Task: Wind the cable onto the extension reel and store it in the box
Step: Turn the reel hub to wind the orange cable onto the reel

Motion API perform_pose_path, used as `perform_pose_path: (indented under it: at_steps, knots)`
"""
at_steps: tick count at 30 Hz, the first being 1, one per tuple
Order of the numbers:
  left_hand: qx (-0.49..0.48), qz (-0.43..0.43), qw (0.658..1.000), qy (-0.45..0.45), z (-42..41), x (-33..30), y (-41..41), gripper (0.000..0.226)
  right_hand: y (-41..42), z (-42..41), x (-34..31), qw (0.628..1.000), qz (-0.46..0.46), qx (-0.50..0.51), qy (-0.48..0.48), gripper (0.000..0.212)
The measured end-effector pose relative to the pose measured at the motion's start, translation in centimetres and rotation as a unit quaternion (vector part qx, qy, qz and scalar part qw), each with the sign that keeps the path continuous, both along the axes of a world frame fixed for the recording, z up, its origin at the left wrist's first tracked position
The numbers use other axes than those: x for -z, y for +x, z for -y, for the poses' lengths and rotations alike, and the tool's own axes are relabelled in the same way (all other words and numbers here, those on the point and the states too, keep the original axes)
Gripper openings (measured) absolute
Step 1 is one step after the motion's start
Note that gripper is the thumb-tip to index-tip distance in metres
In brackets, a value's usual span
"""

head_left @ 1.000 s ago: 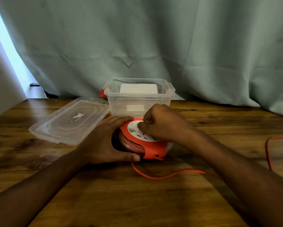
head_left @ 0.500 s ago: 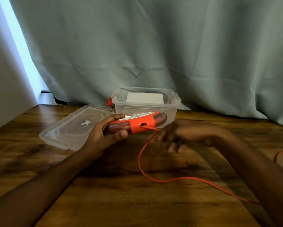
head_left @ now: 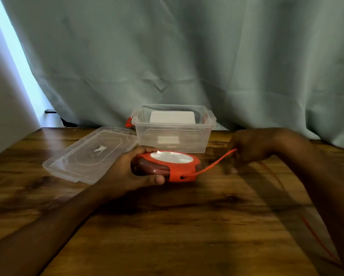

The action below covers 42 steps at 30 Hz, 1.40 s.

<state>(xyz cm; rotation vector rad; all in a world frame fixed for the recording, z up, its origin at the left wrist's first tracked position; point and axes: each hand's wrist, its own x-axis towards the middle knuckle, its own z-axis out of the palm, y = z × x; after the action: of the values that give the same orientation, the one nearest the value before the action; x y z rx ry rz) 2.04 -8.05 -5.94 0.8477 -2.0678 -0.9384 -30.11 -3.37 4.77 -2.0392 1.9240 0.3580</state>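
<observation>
My left hand (head_left: 127, 172) grips the left side of the orange extension reel (head_left: 179, 170), which lies nearly flat with its white socket face up, just above the wooden table. An orange cable (head_left: 215, 163) runs taut from the reel's right side up to my right hand (head_left: 252, 148), whose fingers pinch it. More cable trails blurred down the table under my right forearm. The clear plastic box (head_left: 173, 140) stands open right behind the reel.
The box's clear lid (head_left: 87, 156) lies flat on the table to the left of the box. A grey-green curtain (head_left: 187, 56) hangs behind the table's far edge. A pale wall stands at the left.
The reel was lifted off the table, turned edge-on, and is now lowered nearly flat. My right hand left the socket face, took the cable and pulled it out to the right.
</observation>
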Motion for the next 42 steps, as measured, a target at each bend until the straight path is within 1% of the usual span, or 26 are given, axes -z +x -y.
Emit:
perform_pose_path:
  at_steps: [1,2,3,5,7,8,9,13,15,16,18,20,22,25,27,30,33,38,42]
  knots:
    - [-0.001,0.015,1.0,-0.007,0.0,0.1,0.0,0.097,0.2,-0.3,-0.2,0.997,-0.072,0.027,-0.005,0.021]
    - [-0.001,0.026,1.0,-0.011,0.0,0.2,0.0,0.099,0.5,-0.5,-0.2,0.994,-0.104,0.039,0.004,0.026]
    - [-0.001,0.034,0.999,-0.012,0.0,0.2,0.0,0.101,0.8,-0.6,-0.2,0.994,-0.098,0.036,0.026,0.03]
    - [0.006,0.047,0.999,-0.016,0.0,0.2,0.0,0.103,1.4,-0.9,-0.3,0.997,-0.029,0.011,0.078,0.042]
    - [0.013,0.072,0.997,-0.031,0.0,0.3,0.0,0.105,2.3,-1.2,-0.5,0.995,0.033,-0.019,0.095,0.056]
    - [0.019,0.088,0.995,-0.036,0.0,0.4,0.0,0.107,2.6,-1.2,-0.6,0.995,0.058,-0.028,0.082,0.059]
    - [0.026,0.102,0.994,-0.035,0.0,0.5,0.0,0.109,2.8,-1.1,-0.7,0.994,0.081,-0.036,0.062,0.056]
    - [0.05,0.145,0.988,-0.037,0.1,0.6,0.1,0.115,3.9,-1.0,-0.4,0.984,0.127,-0.103,-0.073,0.031]
    - [0.067,0.167,0.983,-0.028,0.2,0.7,0.1,0.117,4.7,-0.8,0.2,0.969,0.161,-0.138,-0.125,0.031]
    - [0.077,0.18,0.98,-0.025,0.2,0.7,0.1,0.118,5.2,-0.7,0.5,0.965,0.171,-0.148,-0.134,0.033]
    - [0.088,0.19,0.978,-0.018,0.2,0.7,0.1,0.12,6.0,-0.6,1.2,0.967,0.158,-0.16,-0.124,0.037]
    - [0.097,0.185,0.978,-0.005,0.3,0.7,0.2,0.124,6.6,-0.5,1.8,0.971,0.127,-0.169,-0.109,0.039]
    - [0.108,0.178,0.978,0.002,0.3,0.6,0.2,0.129,7.0,-0.6,2.2,0.972,0.118,-0.171,-0.107,0.045]
    - [0.1,0.177,0.979,0.004,0.2,0.6,0.1,0.126,7.6,-0.8,2.5,0.978,0.07,-0.154,-0.123,0.055]
    - [0.082,0.172,0.982,0.005,0.1,0.7,0.1,0.126,8.0,-1.0,2.7,0.977,0.045,-0.155,-0.142,0.053]
    - [0.065,0.176,0.982,0.004,0.1,0.9,0.1,0.13,7.9,-1.1,2.8,0.97,0.065,-0.156,-0.173,0.043]
    - [0.065,0.183,0.981,0.004,-0.1,0.7,-0.1,0.134,7.9,-1.3,2.7,0.972,0.074,-0.129,-0.183,0.045]
    - [0.083,0.166,0.983,0.002,-0.2,0.7,-0.1,0.126,8.8,-1.7,2.7,0.978,0.043,-0.114,-0.171,0.044]
    - [0.08,0.171,0.982,-0.004,-0.2,0.7,-0.3,0.119,9.7,-2.2,2.9,0.973,-0.011,-0.124,-0.192,0.046]
